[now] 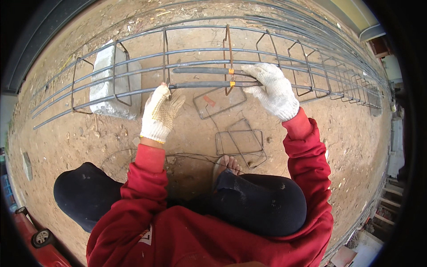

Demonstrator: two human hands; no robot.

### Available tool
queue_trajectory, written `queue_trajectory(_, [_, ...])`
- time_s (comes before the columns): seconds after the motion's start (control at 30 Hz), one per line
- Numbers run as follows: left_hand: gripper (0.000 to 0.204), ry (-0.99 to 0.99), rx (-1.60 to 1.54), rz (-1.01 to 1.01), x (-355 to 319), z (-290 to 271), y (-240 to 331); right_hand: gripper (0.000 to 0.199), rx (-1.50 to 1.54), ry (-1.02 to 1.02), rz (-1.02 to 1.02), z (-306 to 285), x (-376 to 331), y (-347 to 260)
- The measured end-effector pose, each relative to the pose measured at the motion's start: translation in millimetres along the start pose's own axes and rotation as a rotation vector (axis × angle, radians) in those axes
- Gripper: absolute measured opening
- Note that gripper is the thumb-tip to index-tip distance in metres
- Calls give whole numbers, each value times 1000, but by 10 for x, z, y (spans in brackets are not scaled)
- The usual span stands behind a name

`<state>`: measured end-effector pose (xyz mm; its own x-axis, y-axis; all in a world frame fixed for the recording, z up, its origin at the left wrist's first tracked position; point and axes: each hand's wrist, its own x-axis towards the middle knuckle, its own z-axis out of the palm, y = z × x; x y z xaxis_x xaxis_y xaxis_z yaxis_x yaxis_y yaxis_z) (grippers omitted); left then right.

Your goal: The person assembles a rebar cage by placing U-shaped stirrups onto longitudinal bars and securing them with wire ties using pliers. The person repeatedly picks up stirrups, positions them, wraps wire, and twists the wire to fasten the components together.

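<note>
A long cage of steel rebar (138, 92), with bent stirrups around its rods, spans the view in front of me. My left hand (159, 113), in a cream knitted glove, closes at the lower near rod where a stirrup (166, 53) crosses it; a bare fingertip pokes from the glove, and other fingers are partly hidden. Long-handled cutters (202, 84) with dark grips and orange bands lie sideways across the cage. My right hand (272, 89), also gloved, is closed round their metal head end, hiding the jaws. The handle ends point toward my left hand.
A pale concrete block (113, 84) props the cage at left. Loose rectangular stirrups (240, 142) and thin wire (191, 155) lie on the dirt near my foot (229, 164). More long rods (289, 22) lie beyond the cage. A red vehicle (42, 240) stands at lower left.
</note>
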<state>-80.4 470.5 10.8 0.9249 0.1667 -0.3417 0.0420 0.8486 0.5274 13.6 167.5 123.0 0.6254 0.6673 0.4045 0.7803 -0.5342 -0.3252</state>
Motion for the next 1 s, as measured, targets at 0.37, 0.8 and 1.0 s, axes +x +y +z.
queue_trajectory(0.37, [21, -249, -164, 75, -58, -108, -141, 56, -44, -37, 27, -42, 15, -31])
queue_trajectory(0.8, [23, 121, 106, 220, -41, 335, -237, 54, -40, -8, -6, -24, 1, -22])
queue_trajectory(1.0, [32, 73, 42, 249, 40, 351, -353, 53, -91, 14, -3, 5, -23, -40])
